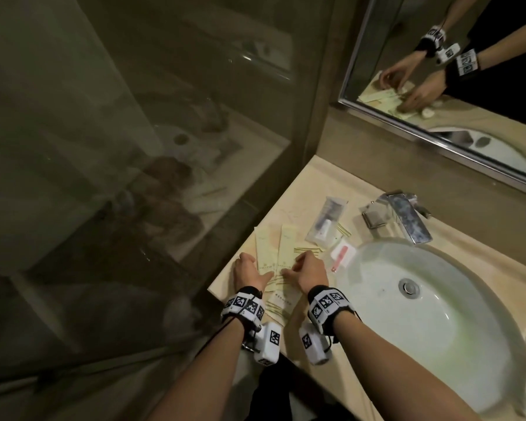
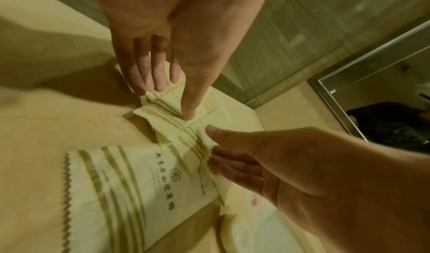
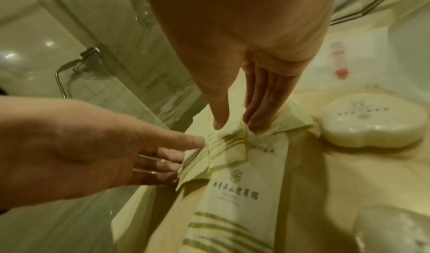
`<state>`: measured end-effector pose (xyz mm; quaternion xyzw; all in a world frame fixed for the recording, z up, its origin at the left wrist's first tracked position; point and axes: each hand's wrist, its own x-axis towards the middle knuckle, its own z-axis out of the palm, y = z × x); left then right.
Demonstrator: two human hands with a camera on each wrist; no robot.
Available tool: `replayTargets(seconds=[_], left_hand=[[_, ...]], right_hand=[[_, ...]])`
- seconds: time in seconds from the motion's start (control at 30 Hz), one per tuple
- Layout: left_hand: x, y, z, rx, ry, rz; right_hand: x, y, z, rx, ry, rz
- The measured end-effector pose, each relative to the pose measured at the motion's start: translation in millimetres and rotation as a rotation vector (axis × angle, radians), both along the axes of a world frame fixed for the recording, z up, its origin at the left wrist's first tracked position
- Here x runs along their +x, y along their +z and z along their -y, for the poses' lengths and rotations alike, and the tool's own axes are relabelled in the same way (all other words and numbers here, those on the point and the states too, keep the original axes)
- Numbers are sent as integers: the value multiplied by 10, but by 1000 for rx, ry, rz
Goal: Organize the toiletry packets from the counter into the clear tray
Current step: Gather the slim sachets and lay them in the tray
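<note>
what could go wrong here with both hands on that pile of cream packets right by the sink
1. The cream packets overlap loosely; the left hand and right hand pinch only the edges, so some may slide out when lifted.
2. The pink item in the clear wrapper lies at the sink rim and could be nudged into the basin.
3. No clear tray shows clearly in these views, so the destination is uncertain.

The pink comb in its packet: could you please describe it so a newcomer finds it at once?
Start at the white sink set in the beige counter. On its left rim, right of the right hand, lies a clear packet holding a pink comb. It is the only pink thing among the cream striped packets.
</note>
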<state>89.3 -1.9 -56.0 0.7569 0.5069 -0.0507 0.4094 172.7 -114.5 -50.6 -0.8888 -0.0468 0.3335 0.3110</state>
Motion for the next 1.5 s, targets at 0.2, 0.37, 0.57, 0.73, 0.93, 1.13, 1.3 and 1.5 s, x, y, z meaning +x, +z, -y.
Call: replayTargets(seconds=[0.2,0.37,0.57,0.73,0.93,1.13,1.3,1.5], left_hand=[[64,-134,-7,20,-25,-24],[74,-130,-34,10,-4,27],[105,48,-114,-134,81,144],[421,513,-50,-246,139,359],[915,1089,546,-457,-2,531],[1267,1417,1605,-567,-226,544],[1376,1474,2686,-575,-352,498],[1364,1316,3865,-624,-426,401]], right_hand=[[-87,18,-138,-146,48,103],[-25,-18,-171,-134,38,45],[129,116,-36,60,-58,-7],[354,557,414,344,-178,62],[594,1079,1273,561,-316,61],[659,1398,2409,734,-521,110],[591,1436,3628,783,-699,202],[358,1173,5097,728,-943,264]])
